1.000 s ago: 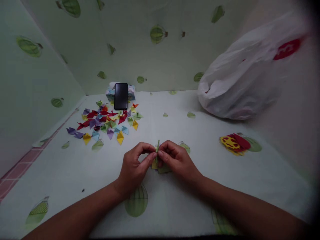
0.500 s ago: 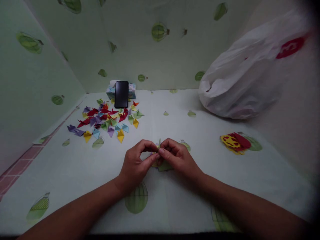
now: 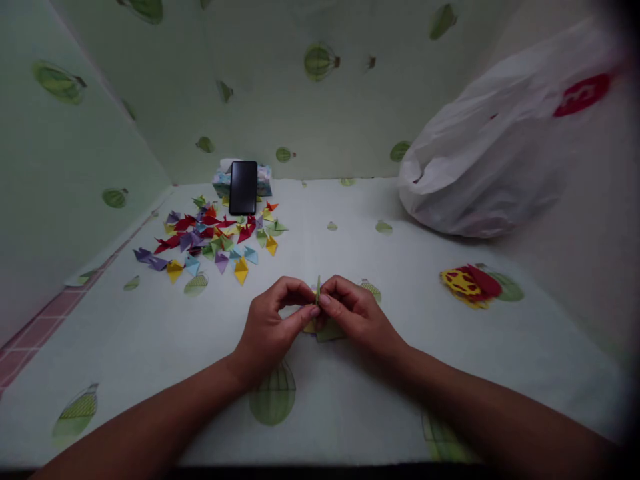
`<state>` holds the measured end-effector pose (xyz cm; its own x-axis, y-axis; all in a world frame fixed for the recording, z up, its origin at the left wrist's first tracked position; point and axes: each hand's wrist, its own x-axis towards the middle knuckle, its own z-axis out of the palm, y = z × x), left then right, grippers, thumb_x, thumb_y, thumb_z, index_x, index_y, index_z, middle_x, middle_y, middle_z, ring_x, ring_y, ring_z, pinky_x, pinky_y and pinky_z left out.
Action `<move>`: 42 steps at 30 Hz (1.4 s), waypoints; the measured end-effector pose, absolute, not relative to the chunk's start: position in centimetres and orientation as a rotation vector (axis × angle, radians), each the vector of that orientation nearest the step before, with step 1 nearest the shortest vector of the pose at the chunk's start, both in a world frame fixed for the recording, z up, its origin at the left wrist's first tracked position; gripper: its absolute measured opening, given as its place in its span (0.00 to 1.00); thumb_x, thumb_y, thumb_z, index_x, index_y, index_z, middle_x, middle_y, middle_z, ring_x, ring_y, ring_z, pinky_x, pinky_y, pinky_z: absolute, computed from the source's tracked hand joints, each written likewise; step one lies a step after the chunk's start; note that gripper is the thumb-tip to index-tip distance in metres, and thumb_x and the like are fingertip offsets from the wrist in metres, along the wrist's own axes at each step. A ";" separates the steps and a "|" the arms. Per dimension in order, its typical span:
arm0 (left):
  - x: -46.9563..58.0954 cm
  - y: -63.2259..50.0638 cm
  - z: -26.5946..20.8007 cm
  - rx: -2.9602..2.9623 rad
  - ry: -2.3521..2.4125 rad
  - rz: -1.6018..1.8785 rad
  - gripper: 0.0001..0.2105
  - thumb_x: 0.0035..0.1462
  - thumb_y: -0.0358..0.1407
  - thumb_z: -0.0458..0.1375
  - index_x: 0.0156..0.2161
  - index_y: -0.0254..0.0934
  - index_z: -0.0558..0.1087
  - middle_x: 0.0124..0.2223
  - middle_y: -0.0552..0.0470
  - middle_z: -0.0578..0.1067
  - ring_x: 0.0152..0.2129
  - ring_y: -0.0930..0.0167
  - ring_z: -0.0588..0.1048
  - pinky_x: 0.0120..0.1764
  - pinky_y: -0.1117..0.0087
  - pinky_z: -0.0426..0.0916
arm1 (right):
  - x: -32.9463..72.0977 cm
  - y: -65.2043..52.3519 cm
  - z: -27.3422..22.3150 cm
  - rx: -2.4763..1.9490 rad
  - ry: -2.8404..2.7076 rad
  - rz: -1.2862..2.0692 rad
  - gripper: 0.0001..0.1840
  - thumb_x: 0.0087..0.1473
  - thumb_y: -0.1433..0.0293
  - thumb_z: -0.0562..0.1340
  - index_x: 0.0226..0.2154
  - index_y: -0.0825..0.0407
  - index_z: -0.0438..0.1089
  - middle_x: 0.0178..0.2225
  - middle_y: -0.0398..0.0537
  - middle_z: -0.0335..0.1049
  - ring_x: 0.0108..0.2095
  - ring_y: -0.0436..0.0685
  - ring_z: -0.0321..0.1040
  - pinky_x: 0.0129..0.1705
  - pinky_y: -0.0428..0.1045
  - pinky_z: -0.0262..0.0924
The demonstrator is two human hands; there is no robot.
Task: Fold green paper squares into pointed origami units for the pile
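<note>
Between my two hands stands a small folded green paper [image 3: 319, 288], seen nearly edge-on, its upper end poking above the fingers. My left hand [image 3: 280, 320] pinches it from the left between thumb and forefinger. From the right, my right hand [image 3: 357, 313] grips the same piece, thumb and fingertips pressed together. Most of the fold is hidden by the fingers. Under the hands lie flat paper squares, a green sheet [image 3: 331, 331] and a yellow sheet [image 3: 309, 327], partly covered. Several folded paper cranes [image 3: 220, 243] in many colours lie heaped to the left.
Against a tissue box [image 3: 265, 180] at the back left leans a black phone [image 3: 243, 188]. A large white plastic bag [image 3: 475, 160] fills the back right. Red and yellow cut-out pieces [image 3: 470, 285] lie on the right of the patterned tablecloth [image 3: 340, 407].
The green paper has turned slightly between my fingertips, and my hands have shifted only a little. Everything else on the table stays as it was.
</note>
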<state>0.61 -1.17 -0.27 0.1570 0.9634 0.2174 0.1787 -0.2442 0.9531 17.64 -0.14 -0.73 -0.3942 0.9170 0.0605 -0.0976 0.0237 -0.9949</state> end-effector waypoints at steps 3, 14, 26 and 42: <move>0.6 -1.1 -0.4 1.557 1.121 1.170 0.06 0.54 0.30 0.63 0.36 0.37 0.72 0.35 0.54 0.75 0.34 0.73 0.76 0.41 0.71 0.72 | 17.6 -0.1 -0.7 -0.907 -1.467 1.504 0.11 0.60 0.62 0.59 0.31 0.52 0.63 0.24 0.42 0.67 0.27 0.50 0.67 0.32 0.47 0.61; 0.6 -1.0 -0.1 1.400 1.164 1.128 0.05 0.54 0.33 0.62 0.35 0.35 0.72 0.32 0.53 0.75 0.29 0.73 0.74 0.33 0.73 0.69 | 17.4 -0.3 -0.4 -0.984 -1.566 1.408 0.10 0.60 0.66 0.57 0.28 0.52 0.63 0.23 0.42 0.66 0.25 0.50 0.63 0.29 0.47 0.60; 0.9 -0.9 -0.2 1.303 1.171 1.128 0.06 0.51 0.33 0.64 0.32 0.35 0.71 0.29 0.55 0.72 0.26 0.75 0.71 0.29 0.74 0.67 | 17.7 0.1 -0.8 -1.077 -1.786 1.096 0.08 0.57 0.71 0.57 0.27 0.52 0.63 0.22 0.39 0.60 0.23 0.48 0.56 0.25 0.45 0.52; 1.0 -1.2 -0.3 1.349 1.106 1.173 0.06 0.52 0.32 0.63 0.35 0.36 0.71 0.32 0.54 0.73 0.28 0.74 0.72 0.32 0.74 0.69 | 17.6 -0.1 -0.9 -1.055 -1.743 1.001 0.06 0.55 0.72 0.61 0.28 0.51 0.62 0.23 0.39 0.63 0.24 0.48 0.58 0.26 0.45 0.54</move>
<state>1.04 -1.17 -0.32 0.1138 0.9898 0.0858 0.0279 -0.0895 0.9956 17.56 -0.09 -0.88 -0.2891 0.9240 0.2503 0.2493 0.3251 -0.9122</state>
